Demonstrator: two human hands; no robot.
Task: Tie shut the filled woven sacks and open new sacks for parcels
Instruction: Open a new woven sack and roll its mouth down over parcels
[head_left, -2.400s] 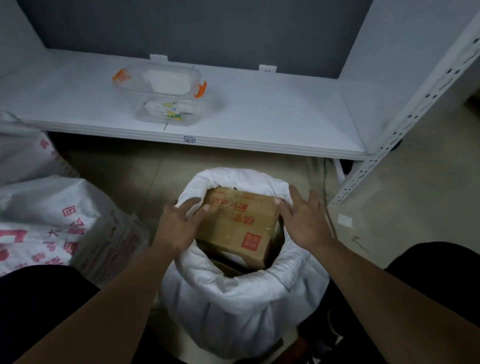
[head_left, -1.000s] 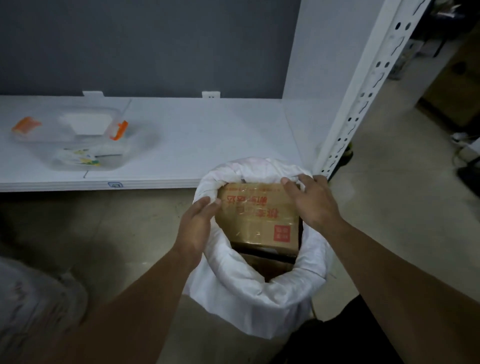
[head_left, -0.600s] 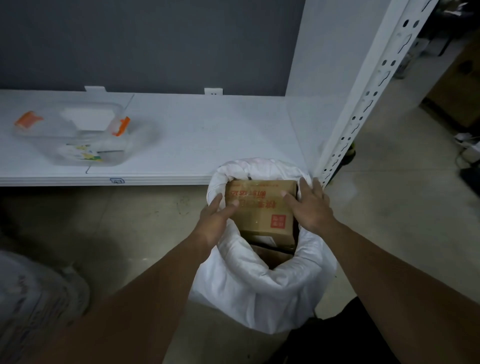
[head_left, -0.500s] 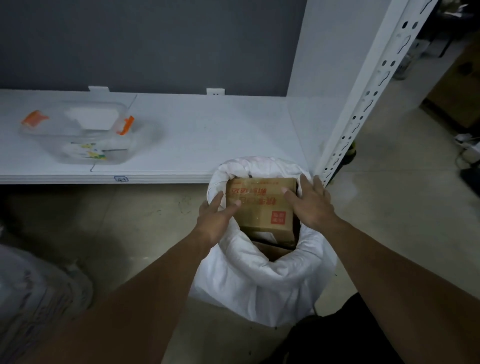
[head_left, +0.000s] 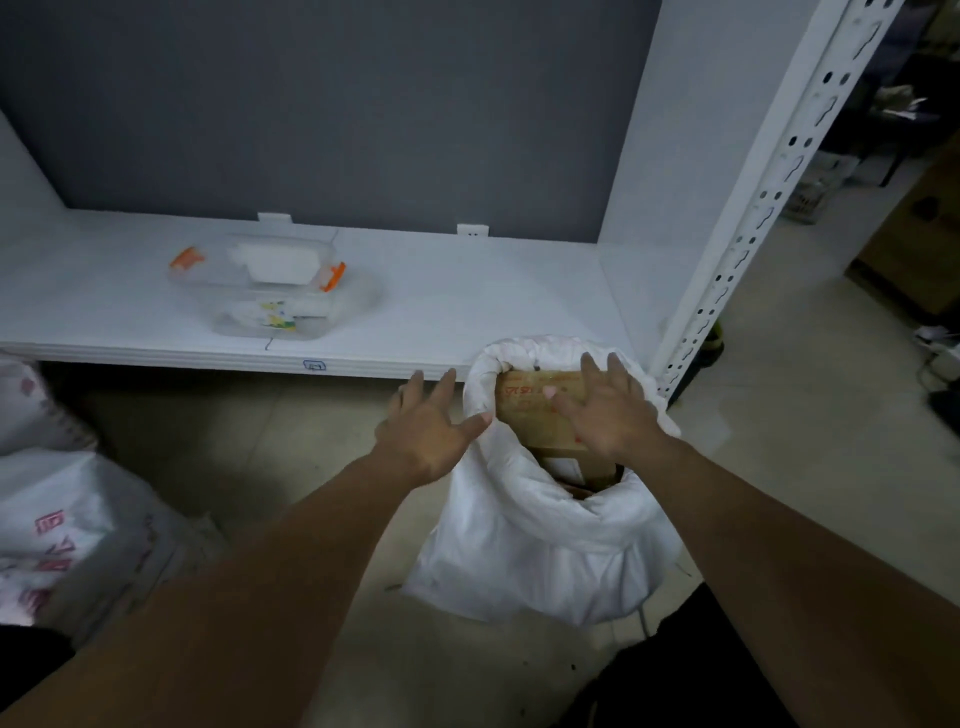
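A white woven sack (head_left: 540, 551) stands on the floor with its rim rolled down. A brown cardboard parcel (head_left: 530, 410) with red print sits in its mouth. My right hand (head_left: 608, 410) lies flat on top of the parcel, fingers spread. My left hand (head_left: 431, 421) is outside the sack at its left rim, fingers apart, the thumb touching the rolled edge. Neither hand grips anything.
A low white shelf (head_left: 467, 306) runs behind the sack, bearing a clear plastic box (head_left: 270, 291) with orange clips. A perforated white upright (head_left: 769, 182) rises right of the sack. Printed filled sacks (head_left: 67, 525) lie at the left. My dark-clothed knees frame the bottom.
My left hand has come off the parcel and moved to the outside of the sack's left rim. My right hand has slid further onto the parcel's top. The view has shifted right.
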